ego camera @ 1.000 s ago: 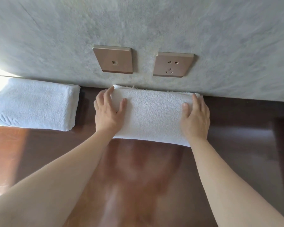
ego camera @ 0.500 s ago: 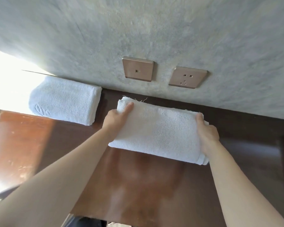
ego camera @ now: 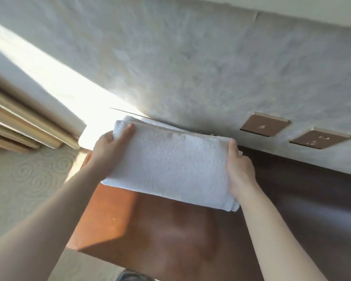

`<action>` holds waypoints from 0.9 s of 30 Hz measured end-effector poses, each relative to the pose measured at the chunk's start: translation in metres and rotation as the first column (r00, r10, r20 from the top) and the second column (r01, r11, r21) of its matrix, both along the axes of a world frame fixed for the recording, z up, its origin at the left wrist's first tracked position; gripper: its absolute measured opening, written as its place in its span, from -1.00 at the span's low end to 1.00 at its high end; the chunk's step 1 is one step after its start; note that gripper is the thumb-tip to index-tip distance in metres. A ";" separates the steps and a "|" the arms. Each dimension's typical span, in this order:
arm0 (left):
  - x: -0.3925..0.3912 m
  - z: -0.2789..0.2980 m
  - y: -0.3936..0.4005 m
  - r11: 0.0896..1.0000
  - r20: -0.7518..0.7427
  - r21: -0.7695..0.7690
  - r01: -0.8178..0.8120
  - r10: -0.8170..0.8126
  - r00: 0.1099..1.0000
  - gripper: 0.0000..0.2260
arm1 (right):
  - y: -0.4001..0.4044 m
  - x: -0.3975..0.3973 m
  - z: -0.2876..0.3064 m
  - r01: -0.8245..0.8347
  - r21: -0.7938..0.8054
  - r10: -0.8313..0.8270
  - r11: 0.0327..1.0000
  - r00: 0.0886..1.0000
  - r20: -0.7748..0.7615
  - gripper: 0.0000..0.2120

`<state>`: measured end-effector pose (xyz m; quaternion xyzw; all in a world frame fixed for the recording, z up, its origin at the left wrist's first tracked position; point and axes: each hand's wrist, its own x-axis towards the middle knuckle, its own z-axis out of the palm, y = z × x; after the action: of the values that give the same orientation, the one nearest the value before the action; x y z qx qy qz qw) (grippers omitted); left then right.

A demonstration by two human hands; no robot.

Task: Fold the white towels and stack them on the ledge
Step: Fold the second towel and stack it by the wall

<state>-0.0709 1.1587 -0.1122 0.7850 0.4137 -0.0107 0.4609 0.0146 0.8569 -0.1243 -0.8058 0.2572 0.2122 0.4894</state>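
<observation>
Lifted since earlier, folded towel (ego camera: pixel 170 169) now held off the ledge (ego camera: pixel 292 189), left hand (ego camera: pixel 107 151) and right hand (ego camera: pixel 239 169) gripping its ends, long axis across, other towel (ego camera: pixel 134 120) just behind-left

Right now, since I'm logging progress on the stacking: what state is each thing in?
Held towel: folded, lifted, gripped at both ends.
Second towel: mostly hidden behind the held one, in glare; state unclear.
Left hand: grips the towel's left end.
Right hand: grips the right end.
Ledge: bare where it shows.
Sockets: nothing plugged in.
</observation>
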 end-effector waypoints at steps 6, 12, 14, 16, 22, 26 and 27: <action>0.048 -0.006 0.113 0.999 0.004 0.044 -0.013 0.013 1.000 -0.34 | 0.113 0.028 -0.007 -0.034 -0.091 0.043 0.995 0.994 0.104 -0.21; 0.083 -0.066 0.121 0.995 -0.103 -0.063 0.078 -0.085 0.991 -0.26 | 0.138 0.031 -0.050 0.035 -0.343 0.005 0.939 0.993 0.115 -0.26; 0.084 -0.077 0.119 0.997 -0.102 -0.068 0.035 -0.041 0.994 -0.22 | 0.143 0.036 -0.058 0.062 -0.412 -0.019 0.909 0.994 0.106 -0.28; 0.087 -0.083 0.122 0.998 -0.143 0.031 0.054 -0.049 0.988 -0.22 | 0.149 0.045 -0.061 0.071 -0.481 -0.034 0.874 0.996 0.085 -0.32; 0.088 -0.093 0.127 0.965 -0.176 0.236 0.112 -0.071 0.982 -0.20 | 0.154 0.053 -0.068 0.056 -0.546 -0.003 0.836 0.995 0.098 -0.42; 0.089 -0.090 0.124 0.962 -0.168 0.252 0.103 -0.062 0.984 -0.24 | 0.157 0.056 -0.063 0.066 -0.546 -0.022 0.835 0.996 0.087 -0.43; 0.087 -0.086 0.122 0.959 -0.155 0.270 0.090 -0.049 0.987 -0.25 | 0.157 0.054 -0.059 0.069 -0.532 -0.032 0.844 0.996 0.079 -0.43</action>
<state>0.0162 1.2810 -0.1981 0.8526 0.4162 -0.0268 0.3148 0.0691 1.0137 -0.1833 -0.9097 0.3107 0.0921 0.2596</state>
